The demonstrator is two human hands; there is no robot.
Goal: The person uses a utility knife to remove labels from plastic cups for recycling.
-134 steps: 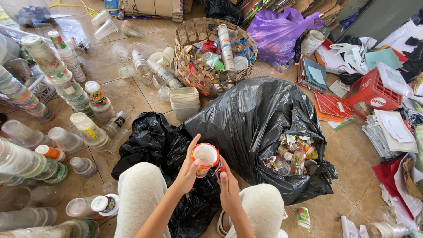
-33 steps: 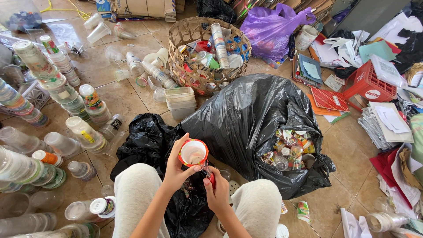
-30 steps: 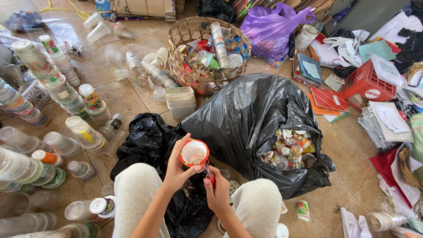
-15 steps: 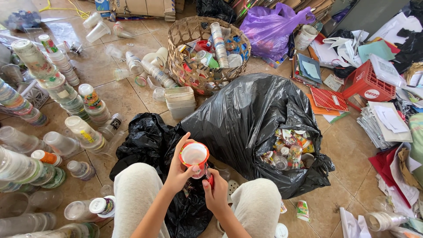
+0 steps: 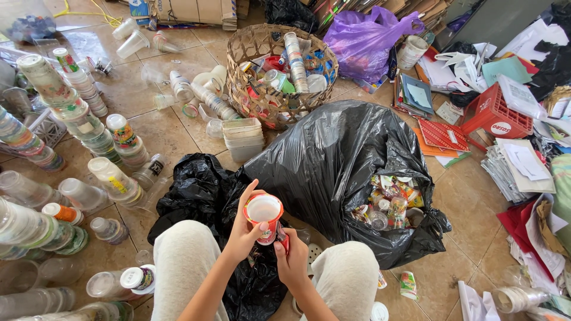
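I sit on the tiled floor with my knees apart. My left hand [image 5: 245, 229] grips a small red-rimmed plastic cup [image 5: 263, 214] with a white inside, held upright over my lap. My right hand [image 5: 291, 260] is just below and beside the cup, fingers pinched on a red strip or label [image 5: 284, 241] at the cup's side. Right in front lies a big black rubbish bag [image 5: 333, 160], its mouth open on several used cups and packets [image 5: 386, 199]. A second, crumpled black bag [image 5: 202, 190] lies under my hands.
Stacks of clear plastic cups [image 5: 71, 113] line the left. A woven basket [image 5: 250, 47] of bottles and cups stands ahead, a stack of white tubs [image 5: 242, 138] before it. A purple bag [image 5: 369, 35], red crate [image 5: 493, 116] and loose papers [image 5: 523, 160] fill the right.
The cup has stayed in my left hand, shifting slightly and tilting. My right hand has kept working at its lower side. Nothing else has moved.
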